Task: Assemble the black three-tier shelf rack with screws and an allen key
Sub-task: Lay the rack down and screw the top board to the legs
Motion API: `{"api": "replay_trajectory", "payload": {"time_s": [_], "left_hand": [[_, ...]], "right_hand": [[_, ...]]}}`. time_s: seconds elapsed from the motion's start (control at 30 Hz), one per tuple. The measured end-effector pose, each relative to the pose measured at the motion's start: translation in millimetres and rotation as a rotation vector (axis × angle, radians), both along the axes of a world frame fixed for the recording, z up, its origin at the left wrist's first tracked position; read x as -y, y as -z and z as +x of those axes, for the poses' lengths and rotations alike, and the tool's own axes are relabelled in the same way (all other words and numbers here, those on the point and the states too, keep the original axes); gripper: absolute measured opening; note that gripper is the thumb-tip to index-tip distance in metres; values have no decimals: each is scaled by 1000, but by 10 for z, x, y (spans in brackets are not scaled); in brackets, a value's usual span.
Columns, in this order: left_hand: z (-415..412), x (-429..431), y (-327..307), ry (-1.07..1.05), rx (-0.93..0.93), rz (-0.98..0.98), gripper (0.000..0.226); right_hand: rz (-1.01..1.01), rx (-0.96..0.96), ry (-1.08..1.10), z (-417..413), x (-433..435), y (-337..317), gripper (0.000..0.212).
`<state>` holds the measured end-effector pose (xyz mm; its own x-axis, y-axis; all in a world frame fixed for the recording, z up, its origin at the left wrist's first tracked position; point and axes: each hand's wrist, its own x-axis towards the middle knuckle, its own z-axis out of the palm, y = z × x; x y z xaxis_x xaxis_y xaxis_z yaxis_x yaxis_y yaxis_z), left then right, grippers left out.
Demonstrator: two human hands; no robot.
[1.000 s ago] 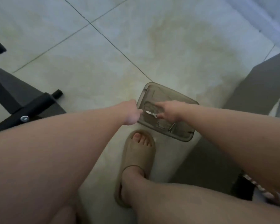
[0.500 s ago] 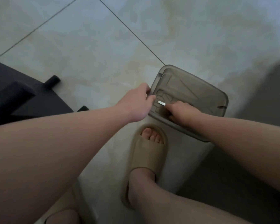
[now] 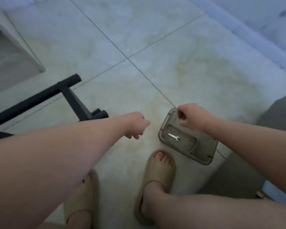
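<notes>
Head view, looking down: a smoky plastic tray lies on the tiled floor, holding a small flat spanner and an allen key. The right hand hovers over the tray's far corner, fingers curled; whether it grips anything cannot be told. Left of the tray the left hand hangs loosely curled and empty, the black rack frame farther left

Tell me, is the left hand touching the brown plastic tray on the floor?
Apart. The head view shows a strip of bare floor between the left hand and the tray, at its left rim.
</notes>
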<state>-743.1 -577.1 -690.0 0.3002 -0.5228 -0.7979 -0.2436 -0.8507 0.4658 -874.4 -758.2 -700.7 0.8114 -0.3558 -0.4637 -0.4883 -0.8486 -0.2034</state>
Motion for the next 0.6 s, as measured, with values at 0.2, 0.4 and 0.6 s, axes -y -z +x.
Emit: {"api": "replay_trajectory", "payload": {"time_s": [0.2,0.4,0.6], "left_hand": [[26,-750,-973,-576,-65,-221,37],[-72,-1460,-1508,-949,-403,-413,53],[-127,-1854,-1714,-1077,-623,-473,51]], "right_hand": [[6,229,-92,316,-789,-1141,9],[139,478,-235,271,-1777,-1841,8],[129,460,-397,302,-2336,-2031,13]]}}
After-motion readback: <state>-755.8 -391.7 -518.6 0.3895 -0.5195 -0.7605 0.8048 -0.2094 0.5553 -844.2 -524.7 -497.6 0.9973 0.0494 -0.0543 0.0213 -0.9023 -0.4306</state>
